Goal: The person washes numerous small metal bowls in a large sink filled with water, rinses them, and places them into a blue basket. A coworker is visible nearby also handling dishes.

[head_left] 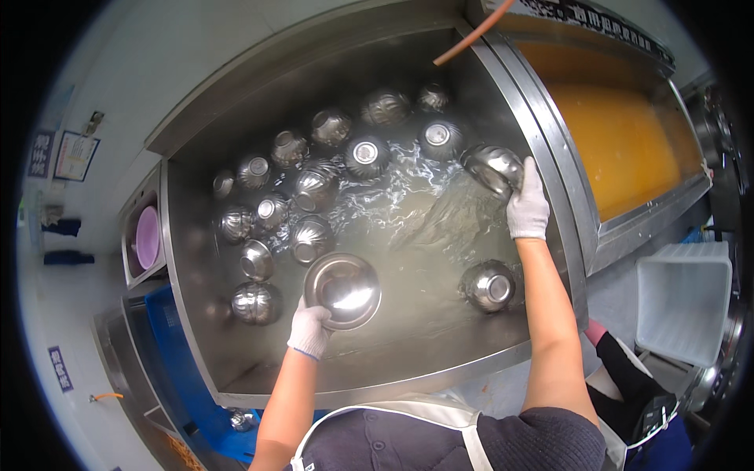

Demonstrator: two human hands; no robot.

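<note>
My left hand (310, 329), in a white glove, grips the rim of a shiny metal bowl (343, 291) with its inside facing up. At the right wall of the large stainless steel sink (359, 377), my right hand (528, 203), also gloved, holds a fluted metal bowl (495, 169) tilted at the water. Several more fluted bowls float or lie in the cloudy water, many with their bases up. One upturned bowl (490, 286) is below my right hand, and another bowl (256, 259) lies left of my left hand. The right thumb is partly hidden.
An orange hose (471, 34) hangs over the sink's far edge. To the right is a second basin with orange liquid (612, 147), and a pale plastic tub (683, 300) beside a co-worker's sleeve (627, 377). At left stand a small sink with a purple basin (147, 237) and blue crates (171, 341).
</note>
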